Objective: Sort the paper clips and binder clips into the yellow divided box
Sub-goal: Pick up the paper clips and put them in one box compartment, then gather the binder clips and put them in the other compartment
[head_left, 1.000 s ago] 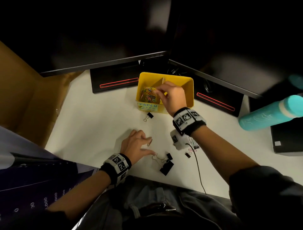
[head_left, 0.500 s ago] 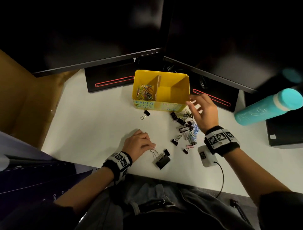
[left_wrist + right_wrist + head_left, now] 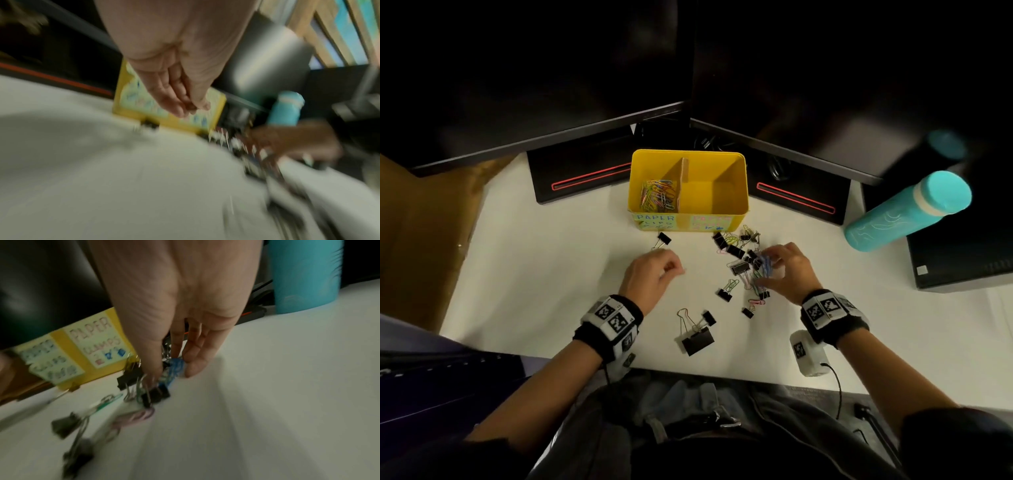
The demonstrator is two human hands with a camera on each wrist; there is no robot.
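Note:
The yellow divided box [image 3: 736, 219] stands at the back of the white desk; its left section holds coloured paper clips [image 3: 657, 197] and its right section is bare. My left hand [image 3: 674, 270] hovers in front of the box with thumb and fingertips pinched together [image 3: 193, 108]; what they pinch is hidden. My right hand [image 3: 774, 270] reaches down into a mixed pile of black binder clips [image 3: 738, 269] and paper clips, with thumb and fingers closing round a bunch of blue paper clips [image 3: 174, 368]. A large binder clip [image 3: 697, 339] lies near the front edge.
A small binder clip [image 3: 662, 238] lies just in front of the box. A teal bottle [image 3: 904, 212] stands at the right. Two monitors overhang the back. A white device [image 3: 806, 353] with a cable sits by my right wrist. Cardboard [image 3: 424, 222] is at the left.
My right hand left the box and came down onto the pile. My left hand moved from the large binder clip toward the box; the small clip that lay beside it has gone from the desk.

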